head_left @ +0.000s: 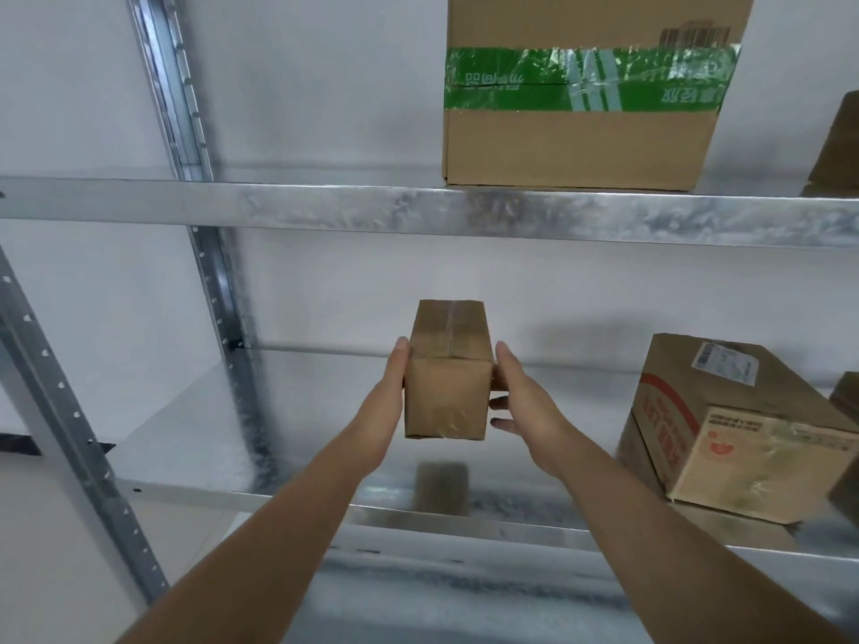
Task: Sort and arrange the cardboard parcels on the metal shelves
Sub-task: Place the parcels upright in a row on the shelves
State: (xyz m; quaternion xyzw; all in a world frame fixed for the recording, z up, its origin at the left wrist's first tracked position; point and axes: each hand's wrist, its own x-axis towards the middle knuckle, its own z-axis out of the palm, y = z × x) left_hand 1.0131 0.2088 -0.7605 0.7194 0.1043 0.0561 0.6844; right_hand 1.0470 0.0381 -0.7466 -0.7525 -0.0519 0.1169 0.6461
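A small plain cardboard parcel (448, 383) sealed with clear tape hangs in the air above the middle metal shelf (195, 439). My left hand (390, 392) presses flat on its left side and my right hand (516, 397) presses on its right side, so both hold it between them. Its reflection shows on the shelf below. To the right, a larger parcel with red print and a white label (730, 429) lies tilted on the same shelf. On the upper shelf (325, 206) stands a big parcel banded with green tape (585, 95).
Perforated metal uprights (218, 290) rise at the left of the rack, against a white wall. Dark edges of other parcels (836, 146) show at the far right on both shelves. A lower shelf surface (465, 592) lies beneath my forearms.
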